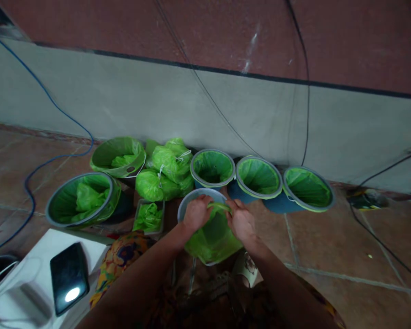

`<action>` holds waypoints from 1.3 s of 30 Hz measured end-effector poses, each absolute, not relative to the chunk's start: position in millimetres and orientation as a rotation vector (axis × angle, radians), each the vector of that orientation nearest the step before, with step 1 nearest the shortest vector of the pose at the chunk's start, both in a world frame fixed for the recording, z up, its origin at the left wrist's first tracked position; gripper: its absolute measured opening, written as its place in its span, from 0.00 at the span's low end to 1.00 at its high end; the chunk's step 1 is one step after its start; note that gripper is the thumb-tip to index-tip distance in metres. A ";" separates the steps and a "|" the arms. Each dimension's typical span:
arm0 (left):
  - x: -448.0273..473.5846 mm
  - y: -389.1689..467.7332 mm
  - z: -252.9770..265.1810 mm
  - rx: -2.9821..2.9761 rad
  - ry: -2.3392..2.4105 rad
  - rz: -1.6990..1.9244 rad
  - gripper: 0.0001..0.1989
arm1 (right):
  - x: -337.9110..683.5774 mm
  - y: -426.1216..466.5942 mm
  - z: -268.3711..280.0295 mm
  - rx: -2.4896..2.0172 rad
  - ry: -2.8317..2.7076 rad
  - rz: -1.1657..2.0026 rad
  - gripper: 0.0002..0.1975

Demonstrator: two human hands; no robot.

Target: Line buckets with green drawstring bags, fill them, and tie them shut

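My left hand (197, 213) grips the gathered rim of a green plastic bag (214, 240), and my right hand (241, 219) holds the same rim at its right side. The bag's mouth stretches between both hands and its body hangs toward me. Behind and under it stands a pale grey bin (185, 201), partly hidden by my hands and the bag. Just beyond are three blue bins with grey rims and green liners: a left one (210, 183), a middle one (251, 196) and a right one (287, 204).
Left of the pale bin lie tied green bags (169, 164) and a small box of green plastic (147, 218). Two lined bins, a far one (118, 171) and a near one (111, 183), stand farther left. A phone (69, 278) rests on a white surface (41, 256). Cables cross the floor.
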State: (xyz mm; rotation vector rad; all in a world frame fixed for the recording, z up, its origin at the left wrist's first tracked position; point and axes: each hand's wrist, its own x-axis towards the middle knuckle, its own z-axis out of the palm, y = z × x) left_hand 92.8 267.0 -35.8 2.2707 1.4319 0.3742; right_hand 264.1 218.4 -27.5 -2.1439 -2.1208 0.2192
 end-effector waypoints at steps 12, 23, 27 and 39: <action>88.6 266.0 -27.6 2.324 1.246 0.483 0.05 | 274.9 227.0 -32.4 -2.220 -2.056 0.468 0.16; 91.7 266.3 -23.7 2.319 1.375 0.373 0.07 | 258.6 218.4 -19.5 -2.006 -2.148 0.338 0.21; 93.4 266.1 -24.1 2.361 1.299 0.307 0.07 | 255.0 218.9 -11.8 -2.009 -2.201 0.375 0.16; 95.1 265.8 -24.7 2.431 1.287 0.046 0.16 | 263.6 220.7 -20.9 -2.091 -2.112 0.439 0.23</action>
